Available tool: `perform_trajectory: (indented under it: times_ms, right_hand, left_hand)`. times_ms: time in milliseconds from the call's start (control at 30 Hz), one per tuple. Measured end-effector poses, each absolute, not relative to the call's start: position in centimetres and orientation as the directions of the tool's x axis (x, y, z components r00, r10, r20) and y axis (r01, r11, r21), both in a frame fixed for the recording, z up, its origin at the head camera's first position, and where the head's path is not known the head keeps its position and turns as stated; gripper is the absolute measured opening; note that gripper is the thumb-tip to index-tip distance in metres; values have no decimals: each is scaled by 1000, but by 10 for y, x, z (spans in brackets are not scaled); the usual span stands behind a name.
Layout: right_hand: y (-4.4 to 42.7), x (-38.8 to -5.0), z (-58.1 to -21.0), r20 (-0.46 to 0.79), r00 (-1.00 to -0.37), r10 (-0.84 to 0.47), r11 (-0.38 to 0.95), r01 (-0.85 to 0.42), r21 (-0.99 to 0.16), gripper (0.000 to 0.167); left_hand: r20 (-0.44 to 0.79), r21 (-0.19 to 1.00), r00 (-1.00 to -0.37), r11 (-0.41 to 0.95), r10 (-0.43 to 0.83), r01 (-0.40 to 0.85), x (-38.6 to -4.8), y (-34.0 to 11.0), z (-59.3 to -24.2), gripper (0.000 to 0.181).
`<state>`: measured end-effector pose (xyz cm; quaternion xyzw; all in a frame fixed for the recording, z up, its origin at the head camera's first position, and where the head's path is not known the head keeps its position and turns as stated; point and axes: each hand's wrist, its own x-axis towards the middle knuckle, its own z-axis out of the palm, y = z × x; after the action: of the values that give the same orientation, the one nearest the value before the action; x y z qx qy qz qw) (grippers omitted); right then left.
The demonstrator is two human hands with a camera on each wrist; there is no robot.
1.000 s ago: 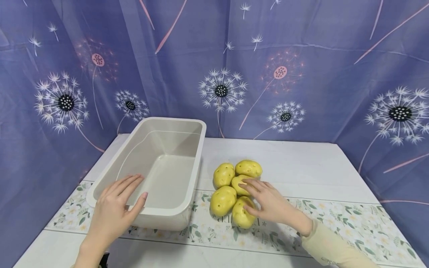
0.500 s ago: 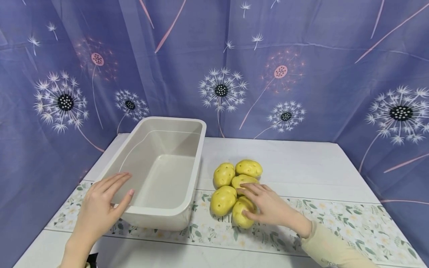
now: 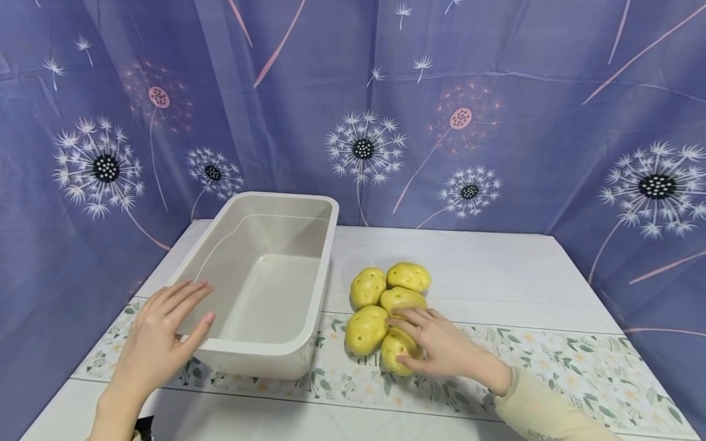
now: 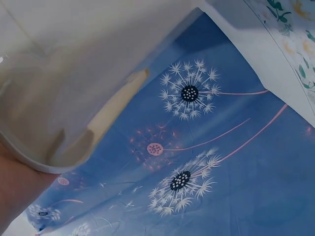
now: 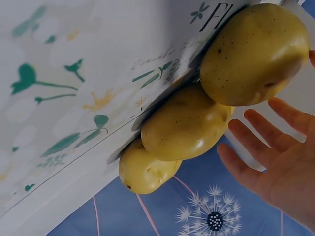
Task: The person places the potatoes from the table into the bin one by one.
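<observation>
Several yellow potatoes lie in a cluster on the table, right of a deep light-grey basin. My right hand is over the nearest potato, thumb at its near right side and fingers across its far end; no closed grip shows. In the right wrist view the fingers of that hand are extended beside the large potato. My left hand is at the basin's near left corner, its fingers reaching over the rim, thumb apart. The left wrist view shows the basin rim against the hand.
The white table carries a floral band across its front half. A blue-purple curtain with dandelion prints surrounds the back and sides. Beside the middle potato lie two farther ones, a rear left potato and a rear right potato.
My left hand has shifted left along the basin's near rim. My right hand has moved slightly lower and left over the nearest potato, uncovering more of the middle one.
</observation>
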<state>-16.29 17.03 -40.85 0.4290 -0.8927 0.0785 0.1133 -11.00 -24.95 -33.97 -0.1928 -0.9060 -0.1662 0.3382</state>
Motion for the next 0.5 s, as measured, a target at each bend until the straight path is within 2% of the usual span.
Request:
perform_trajectory:
  times_ms: [333,500]
  right_hand:
    - [170,-162,-411,261,-573,-776,589,-808,-23,63]
    - [169,-162,-412,247,-577,-779,588,-808,-32,65]
  left_hand:
    - [620,150,-743,892,251,426,-106,-253,-340,41]
    - [601,145,-758,898,254,415,-106,-253,-341,42]
